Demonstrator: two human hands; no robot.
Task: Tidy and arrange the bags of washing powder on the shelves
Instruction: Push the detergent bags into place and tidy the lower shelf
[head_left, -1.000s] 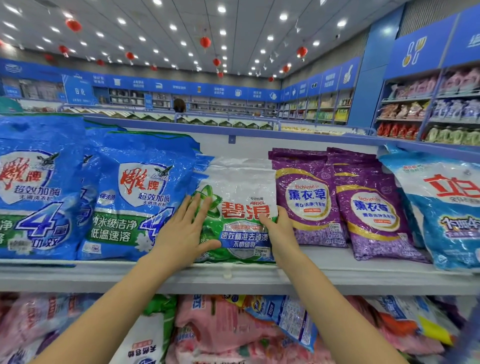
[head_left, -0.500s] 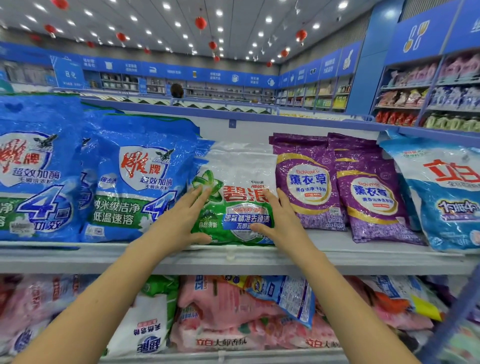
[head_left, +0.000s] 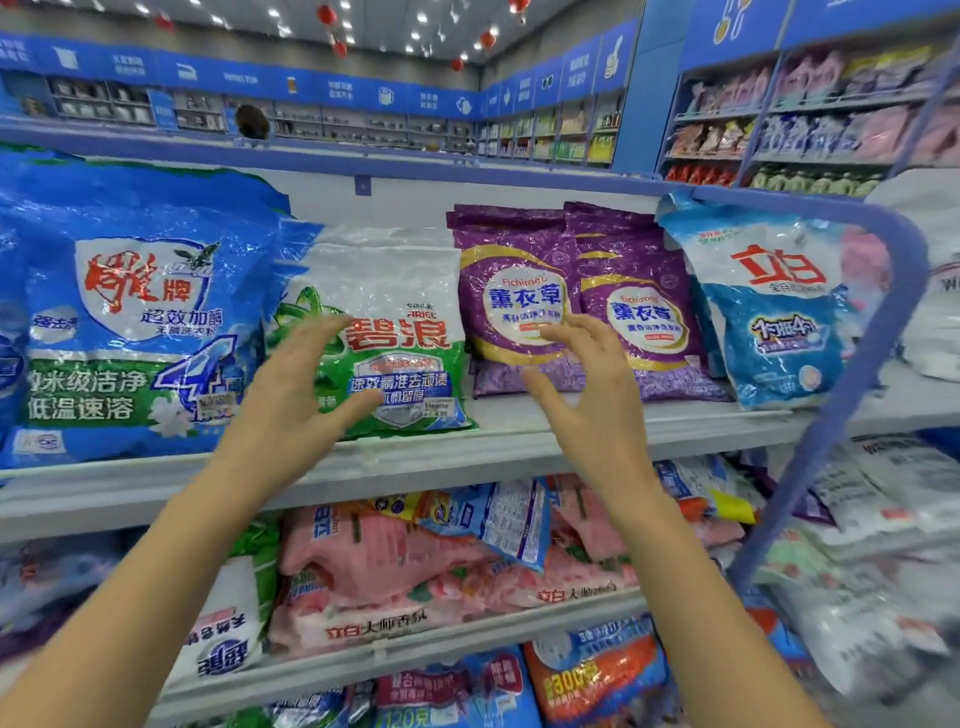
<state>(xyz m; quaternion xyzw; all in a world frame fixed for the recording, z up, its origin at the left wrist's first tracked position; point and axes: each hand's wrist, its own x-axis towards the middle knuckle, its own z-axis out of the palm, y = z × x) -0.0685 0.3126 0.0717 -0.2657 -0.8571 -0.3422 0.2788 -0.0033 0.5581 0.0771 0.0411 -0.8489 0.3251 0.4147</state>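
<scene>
Left hand (head_left: 296, 400) and right hand (head_left: 589, 405) hover flanking the green-white bag (head_left: 400, 291), fingers spread, holding nothing; earlier both touched it.

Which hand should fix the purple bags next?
Probably right. The right hand hovers open just in front of the purple bags; the left hand is over by the green bag.

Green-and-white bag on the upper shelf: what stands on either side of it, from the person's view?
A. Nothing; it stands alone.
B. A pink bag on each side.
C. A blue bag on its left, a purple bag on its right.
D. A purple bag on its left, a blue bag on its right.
C: the green-and-white bag has a large blue bag close at its left edge and a purple bag just to its right, on the same shelf.
</scene>
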